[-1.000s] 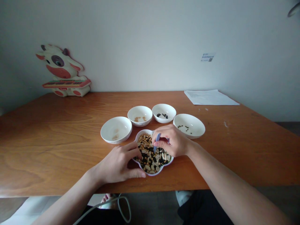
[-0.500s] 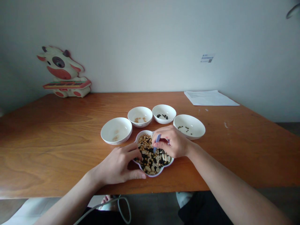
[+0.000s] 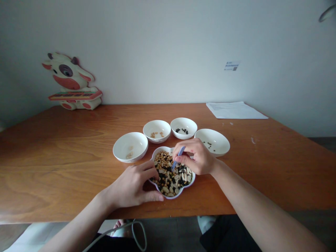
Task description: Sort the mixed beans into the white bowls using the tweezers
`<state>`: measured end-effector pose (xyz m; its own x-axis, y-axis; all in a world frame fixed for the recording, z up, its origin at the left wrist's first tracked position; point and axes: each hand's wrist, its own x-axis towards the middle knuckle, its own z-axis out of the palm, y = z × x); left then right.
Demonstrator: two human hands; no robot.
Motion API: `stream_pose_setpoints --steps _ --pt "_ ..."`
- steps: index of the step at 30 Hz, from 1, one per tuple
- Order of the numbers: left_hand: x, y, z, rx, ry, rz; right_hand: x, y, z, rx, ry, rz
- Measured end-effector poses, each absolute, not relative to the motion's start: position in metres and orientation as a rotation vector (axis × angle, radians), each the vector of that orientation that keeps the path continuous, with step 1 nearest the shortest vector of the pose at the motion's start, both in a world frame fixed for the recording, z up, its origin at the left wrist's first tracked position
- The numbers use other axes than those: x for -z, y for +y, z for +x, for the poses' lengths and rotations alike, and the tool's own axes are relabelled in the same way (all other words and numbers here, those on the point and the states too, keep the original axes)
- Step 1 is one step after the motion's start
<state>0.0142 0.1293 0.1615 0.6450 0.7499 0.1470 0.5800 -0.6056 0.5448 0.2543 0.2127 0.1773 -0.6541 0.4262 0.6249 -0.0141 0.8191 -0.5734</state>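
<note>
A white scalloped dish point(image 3: 172, 197) with a lilac edge holds mixed peanuts, yellow beans and dark and green beans. My left hand point(image 3: 133, 185) grips its left rim, fingertips over the inside and thumb along the outer front. Above the dish's right half, my right hand point(image 3: 195, 156) pinches a pair of blue-purple tweezers point(image 3: 180, 152), tips down among the beans. Whether the tips hold a bean I cannot tell. Four white bowls arc behind: one with peanuts point(image 3: 119, 148), one with yellow beans point(image 3: 147, 134), one with black beans point(image 3: 193, 126), one with green beans point(image 3: 223, 143), partly hidden by my right hand.
A cow-shaped toy keyboard point(image 3: 75, 94) stands at the table's back left against the wall. Sheets of paper point(image 3: 236, 110) lie at the back right. The wooden table's front edge point(image 3: 173, 215) runs close to the dish, and a grey cable point(image 3: 143, 234) loops below it.
My right hand has shifted slightly right, and the tweezers now lean further over, their tips still in the dish. My left hand has stayed on the rim.
</note>
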Motion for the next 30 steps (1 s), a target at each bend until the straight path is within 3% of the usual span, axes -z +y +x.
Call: stream_pose_setpoints --steps 10,21,30 --pt "-0.16 0.129 0.014 -0.506 1.045 2.436 -0.192 0.217 0.272 -0.543 -2.081 -0.472" --pt "-0.159 0.128 0.012 -0.48 1.042 2.409 -0.201 0.242 0.328 0.244 -1.667 -1.32" --pt "-0.158 0.129 0.014 -0.507 1.046 2.407 -0.193 0.251 0.323 0.254 -1.776 -1.705"
